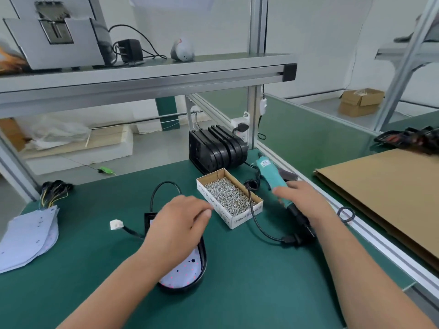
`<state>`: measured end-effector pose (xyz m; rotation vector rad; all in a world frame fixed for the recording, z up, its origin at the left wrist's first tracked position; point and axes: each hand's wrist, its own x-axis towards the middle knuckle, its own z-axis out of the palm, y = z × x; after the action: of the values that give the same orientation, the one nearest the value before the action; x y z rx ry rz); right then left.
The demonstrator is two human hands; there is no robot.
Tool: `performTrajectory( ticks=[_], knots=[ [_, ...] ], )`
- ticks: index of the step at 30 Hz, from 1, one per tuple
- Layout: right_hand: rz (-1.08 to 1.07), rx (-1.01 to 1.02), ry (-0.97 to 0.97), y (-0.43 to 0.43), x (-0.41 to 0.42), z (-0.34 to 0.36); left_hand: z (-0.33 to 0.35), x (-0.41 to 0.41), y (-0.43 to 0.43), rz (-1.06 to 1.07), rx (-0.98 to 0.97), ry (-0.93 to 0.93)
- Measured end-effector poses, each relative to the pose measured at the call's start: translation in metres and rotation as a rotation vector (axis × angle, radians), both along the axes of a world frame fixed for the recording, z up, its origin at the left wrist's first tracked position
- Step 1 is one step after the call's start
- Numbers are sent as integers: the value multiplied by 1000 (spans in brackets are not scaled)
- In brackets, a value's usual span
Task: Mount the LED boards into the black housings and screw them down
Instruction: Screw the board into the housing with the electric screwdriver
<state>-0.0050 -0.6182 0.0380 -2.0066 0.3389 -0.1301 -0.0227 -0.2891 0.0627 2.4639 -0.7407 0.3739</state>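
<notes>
Teal electric screwdriver (270, 173) lies on the green mat (237, 281), right hand (301, 201) wrapped round its lower body. Left hand (177, 224) hangs curled over the black housing (203, 257) with the LED board (183, 271) inside, can't tell if it's pinching anything. Screw box (247, 216) sits between the 2 hands

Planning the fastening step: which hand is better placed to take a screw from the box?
Left. The left hand hovers beside the screw box, fingertips near its edge; the right hand is occupied holding the screwdriver.
</notes>
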Motion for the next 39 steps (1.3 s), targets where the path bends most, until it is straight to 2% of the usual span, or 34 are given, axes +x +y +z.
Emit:
performTrajectory(
  ticks=[3, 5, 10, 13, 17, 27, 39],
  knots=[
    [-11, 445, -123, -2, 0, 3, 0, 24, -43, -22, 124, 29],
    [32, 669, -202, -4, -1, 5, 0, 39, -68, -7, 222, 57],
    [107, 950, -369, -1, -3, 9, -5, 65, -98, 62, 513, 110],
    [118, 1004, -447, 2, -3, 12, -6, 74, -97, 55, 572, 194],
    [139, 1011, -516, 3, -4, 12, -4, 80, -89, 52, 543, 248],
    [135, 998, -473, 7, 2, 6, -8, 74, -85, 92, 496, 176],
    [185, 955, -440, 15, 4, 5, 0, 68, -73, 78, 368, 292]
  ],
)
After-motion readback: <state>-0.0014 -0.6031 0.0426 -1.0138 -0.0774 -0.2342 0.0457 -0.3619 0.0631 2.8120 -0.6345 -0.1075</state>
